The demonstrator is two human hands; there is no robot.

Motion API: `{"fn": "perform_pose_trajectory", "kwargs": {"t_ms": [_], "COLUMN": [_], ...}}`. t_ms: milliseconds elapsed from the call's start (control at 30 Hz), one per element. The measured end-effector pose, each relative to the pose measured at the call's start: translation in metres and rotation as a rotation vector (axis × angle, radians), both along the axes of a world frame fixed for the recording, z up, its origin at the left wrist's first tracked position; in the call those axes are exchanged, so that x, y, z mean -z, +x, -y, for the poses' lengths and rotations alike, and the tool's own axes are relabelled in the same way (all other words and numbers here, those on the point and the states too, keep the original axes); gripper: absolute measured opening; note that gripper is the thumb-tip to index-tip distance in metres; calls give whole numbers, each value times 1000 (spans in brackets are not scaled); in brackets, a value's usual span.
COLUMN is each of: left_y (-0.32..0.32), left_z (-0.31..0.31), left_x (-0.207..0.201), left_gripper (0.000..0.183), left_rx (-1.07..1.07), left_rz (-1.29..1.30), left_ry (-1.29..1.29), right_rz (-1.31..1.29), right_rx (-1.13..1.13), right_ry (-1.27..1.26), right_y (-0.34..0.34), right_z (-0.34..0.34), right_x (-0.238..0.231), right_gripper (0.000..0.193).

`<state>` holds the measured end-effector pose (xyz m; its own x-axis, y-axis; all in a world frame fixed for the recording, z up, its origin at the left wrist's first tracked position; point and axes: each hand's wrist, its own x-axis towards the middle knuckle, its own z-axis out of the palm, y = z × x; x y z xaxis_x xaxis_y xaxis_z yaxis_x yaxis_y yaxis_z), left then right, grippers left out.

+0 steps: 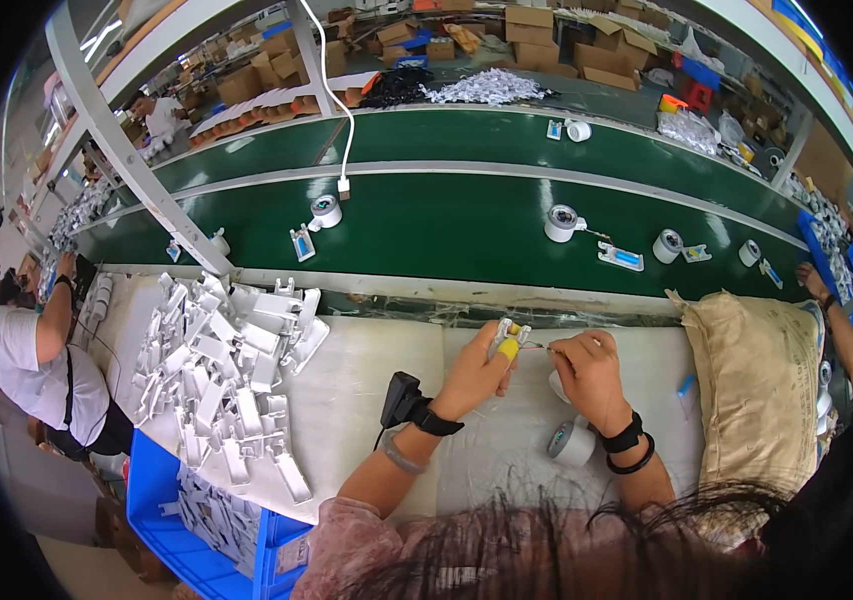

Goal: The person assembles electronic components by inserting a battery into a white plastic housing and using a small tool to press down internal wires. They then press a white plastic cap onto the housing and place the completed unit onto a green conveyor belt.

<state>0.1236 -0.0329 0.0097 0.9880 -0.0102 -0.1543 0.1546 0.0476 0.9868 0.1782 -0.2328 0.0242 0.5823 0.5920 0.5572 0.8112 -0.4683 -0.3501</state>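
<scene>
My left hand (pixel 475 374) is closed around a small white plastic housing (pixel 500 337), held above the table. Yellow shows at the thumb and beside the housing; whether it is a finger cover or part of the piece, I cannot tell. Thin wires (pixel 539 346) run from the housing toward my right hand (pixel 590 368), whose fingertips are pinched together on them. Under the right hand lies a white round part (pixel 559 386), mostly hidden. A white cylindrical unit (pixel 572 442) rests on the table by the right wrist. Further right is a small blue cylinder (pixel 687 385).
Left lies a heap of white plastic housings (pixel 212 350), above a blue bin (pixel 277 545) holding more. A black box (pixel 402 398) stands by my left wrist. A brown sack (pixel 755 390) bounds the right. Wired units sit on the green conveyor (pixel 447 215). A white cable (pixel 350 130) hangs over it.
</scene>
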Motion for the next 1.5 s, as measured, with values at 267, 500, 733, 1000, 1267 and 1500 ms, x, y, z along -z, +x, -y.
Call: {"fn": "perform_pose_trajectory", "kwargs": {"t_ms": [267, 500, 733, 1000, 1267, 1500], "left_y": [0, -2, -3, -10, -10, -13], "left_z": [11, 12, 12, 19, 25, 29], "left_x": [1, 1, 11, 1, 3, 2], "left_gripper": [24, 26, 36, 40, 34, 34], "left_rx": [-16, 44, 56, 95, 71, 41], "left_rz": [-7, 25, 126, 229, 330, 368], "left_ry": [-8, -18, -146, -9, 45, 87], "right_rz": [109, -81, -12, 58, 114, 112], "right_rx": [39, -124, -177, -119, -115, -117], "right_ry": [255, 338, 282, 291, 284, 294], "right_y": [-2, -5, -8, -7, -7, -5], "right_z": [-5, -10, -8, -5, -5, -3], "right_x": [0, 3, -1, 5, 1, 6], "right_gripper": [16, 15, 16, 27, 29, 30]}}
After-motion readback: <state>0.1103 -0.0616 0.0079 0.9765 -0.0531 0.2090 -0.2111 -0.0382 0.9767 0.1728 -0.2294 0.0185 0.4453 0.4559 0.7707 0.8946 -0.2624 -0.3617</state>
